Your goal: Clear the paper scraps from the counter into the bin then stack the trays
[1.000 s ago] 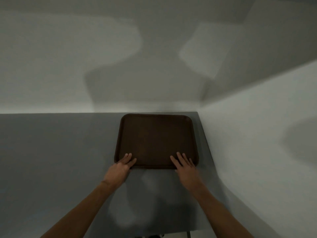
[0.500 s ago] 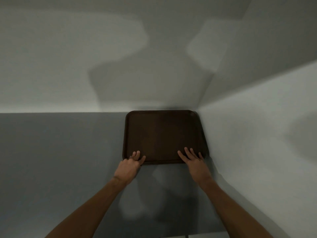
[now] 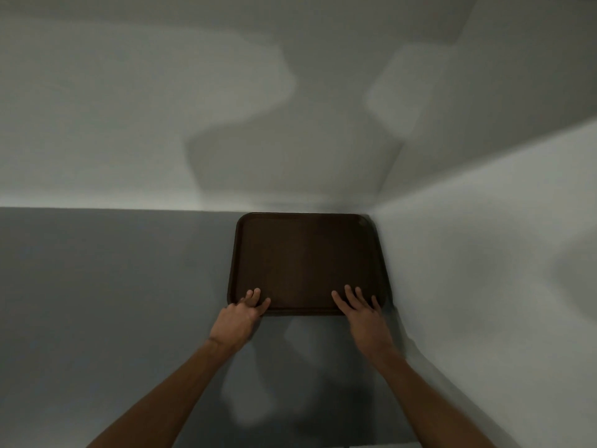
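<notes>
A dark brown rectangular tray point(image 3: 307, 257) lies flat on the grey counter point(image 3: 113, 302), tucked into the far right corner against both walls. My left hand point(image 3: 240, 316) rests on the tray's near left corner with fingers extended over the rim. My right hand point(image 3: 363, 313) lies flat on the near right part of the tray, fingers spread. Whether other trays lie beneath it I cannot tell. No paper scraps or bin show in this view.
A pale back wall point(image 3: 161, 124) rises behind the counter, and a side wall point(image 3: 484, 253) bounds it on the right. Grey counter surface stretches to the left of the tray. The counter's near edge shows at the bottom point(image 3: 371, 445).
Both hands have pushed the tray away from me and to the right, so it now sits against the back wall and the side wall.
</notes>
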The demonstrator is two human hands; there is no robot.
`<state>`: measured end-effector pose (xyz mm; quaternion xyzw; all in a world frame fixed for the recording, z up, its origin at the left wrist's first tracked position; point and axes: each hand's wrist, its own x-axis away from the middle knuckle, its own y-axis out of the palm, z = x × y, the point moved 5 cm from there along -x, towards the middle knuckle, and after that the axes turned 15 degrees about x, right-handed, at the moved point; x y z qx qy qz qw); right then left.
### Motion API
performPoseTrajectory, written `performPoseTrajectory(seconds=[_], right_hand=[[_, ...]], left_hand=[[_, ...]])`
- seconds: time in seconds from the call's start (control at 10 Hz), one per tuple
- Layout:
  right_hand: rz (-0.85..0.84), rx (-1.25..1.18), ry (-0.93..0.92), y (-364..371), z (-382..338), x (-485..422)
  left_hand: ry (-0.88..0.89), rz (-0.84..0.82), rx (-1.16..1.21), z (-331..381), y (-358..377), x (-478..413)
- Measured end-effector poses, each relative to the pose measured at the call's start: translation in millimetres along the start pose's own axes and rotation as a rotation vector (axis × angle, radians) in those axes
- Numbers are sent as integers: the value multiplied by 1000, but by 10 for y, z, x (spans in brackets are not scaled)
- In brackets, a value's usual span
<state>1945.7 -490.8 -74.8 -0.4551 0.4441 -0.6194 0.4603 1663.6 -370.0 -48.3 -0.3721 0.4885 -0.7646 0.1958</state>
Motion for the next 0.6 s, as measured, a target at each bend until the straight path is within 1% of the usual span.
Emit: performPoseTrajectory(seconds=[0.2, 0.3, 0.4, 0.5, 0.6], right_hand=[[-27, 24, 1, 70, 20, -7], [-81, 14, -8, 51, -4, 43], [-115, -86, 11, -75, -35, 64], [-160, -52, 101, -203, -153, 285], [-103, -49, 210, -495, -363, 459]], left_hand=[[-4, 6, 15, 51, -17, 52], [-5, 7, 72, 66, -32, 70], [15, 33, 132, 44, -106, 84], [2, 117, 143, 43, -238, 287], [41, 246, 107, 88, -483, 543]])
